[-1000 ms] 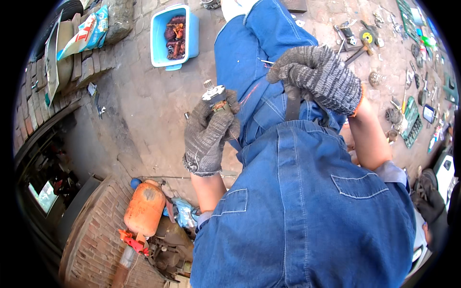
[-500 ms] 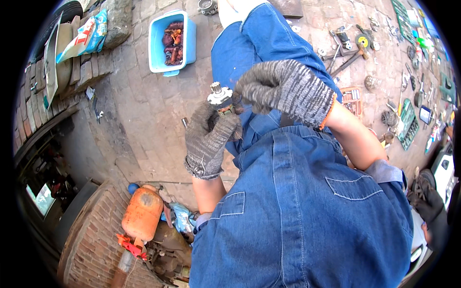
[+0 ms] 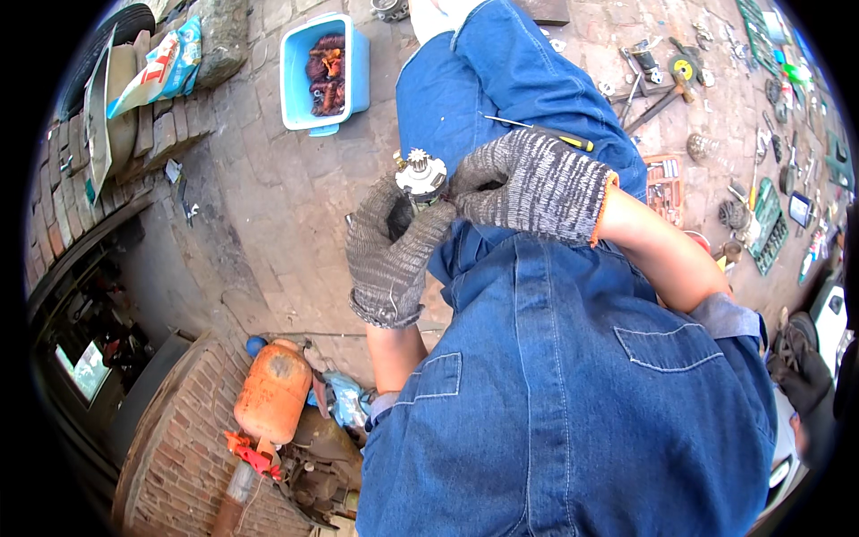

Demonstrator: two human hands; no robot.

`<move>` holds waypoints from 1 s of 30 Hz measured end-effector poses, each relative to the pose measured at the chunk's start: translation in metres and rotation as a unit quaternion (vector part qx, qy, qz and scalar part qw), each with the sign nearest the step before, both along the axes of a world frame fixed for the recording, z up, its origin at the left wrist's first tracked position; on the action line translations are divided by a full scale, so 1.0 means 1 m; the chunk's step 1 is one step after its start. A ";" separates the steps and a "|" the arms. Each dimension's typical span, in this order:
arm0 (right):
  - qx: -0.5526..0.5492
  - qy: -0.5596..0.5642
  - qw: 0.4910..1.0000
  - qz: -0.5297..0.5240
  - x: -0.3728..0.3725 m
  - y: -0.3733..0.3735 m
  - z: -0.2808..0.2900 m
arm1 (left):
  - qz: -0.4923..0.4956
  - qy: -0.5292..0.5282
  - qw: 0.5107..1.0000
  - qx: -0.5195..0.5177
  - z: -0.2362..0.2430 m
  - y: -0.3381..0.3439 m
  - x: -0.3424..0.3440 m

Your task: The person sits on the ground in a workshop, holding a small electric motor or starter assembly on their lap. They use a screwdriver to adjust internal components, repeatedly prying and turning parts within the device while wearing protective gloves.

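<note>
Head view: the left hand (image 3: 389, 255), gloved, is clamped around a small motor part (image 3: 420, 177) with a gear on top. The gloved right hand (image 3: 537, 188) meets it from the right, fingers bunched; what they pinch is hidden. A screwdriver (image 3: 574, 140) lies just beyond the right hand. Brick floor (image 3: 259, 215) spreads left of the left hand, to a blue tub's edge (image 3: 361, 67) ahead.

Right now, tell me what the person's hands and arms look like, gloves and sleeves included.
The left hand wears a mottled dark grey knitted glove with a dark cuff. The right hand wears a black-and-white flecked knitted glove, edged orange at the wrist. Both forearms are bare below pale grey-blue sleeve ends.
</note>
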State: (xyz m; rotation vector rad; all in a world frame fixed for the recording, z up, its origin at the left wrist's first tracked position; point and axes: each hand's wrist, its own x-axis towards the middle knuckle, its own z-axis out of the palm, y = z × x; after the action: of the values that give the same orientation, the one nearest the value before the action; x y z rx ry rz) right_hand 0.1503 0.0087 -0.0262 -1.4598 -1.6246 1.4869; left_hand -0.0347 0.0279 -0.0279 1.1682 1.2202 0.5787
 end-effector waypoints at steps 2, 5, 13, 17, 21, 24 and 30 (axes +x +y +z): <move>0.005 -0.024 0.999 -0.021 0.000 0.001 -0.002 | -0.003 -0.018 1.000 -0.015 0.003 0.002 0.000; 0.014 -0.033 0.999 -0.040 0.001 0.001 -0.005 | -0.014 -0.006 0.998 -0.056 0.006 0.005 -0.001; 0.024 -0.030 0.998 -0.047 0.000 -0.001 -0.008 | -0.018 -0.027 0.995 -0.090 0.004 0.007 0.000; -0.165 0.025 0.985 -0.051 -0.006 0.005 0.001 | 0.003 0.049 0.999 -0.016 -0.007 0.000 0.001; -0.047 0.014 0.999 -0.021 -0.008 -0.002 -0.024 | -0.008 0.038 0.999 -0.026 -0.006 0.003 0.004; -0.093 0.121 0.988 -0.026 -0.008 -0.001 -0.024 | -0.001 -0.013 0.997 -0.069 -0.006 0.002 0.000; -0.229 0.543 0.766 -0.255 -0.025 -0.025 -0.034 | 0.051 -0.083 0.987 -0.127 -0.002 -0.003 0.005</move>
State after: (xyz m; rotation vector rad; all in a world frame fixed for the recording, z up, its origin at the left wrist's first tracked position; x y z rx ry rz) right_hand 0.1254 -0.0158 -0.0605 -0.7704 -0.1456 1.8674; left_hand -0.0300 0.0248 -0.0302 0.8308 1.1766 0.5666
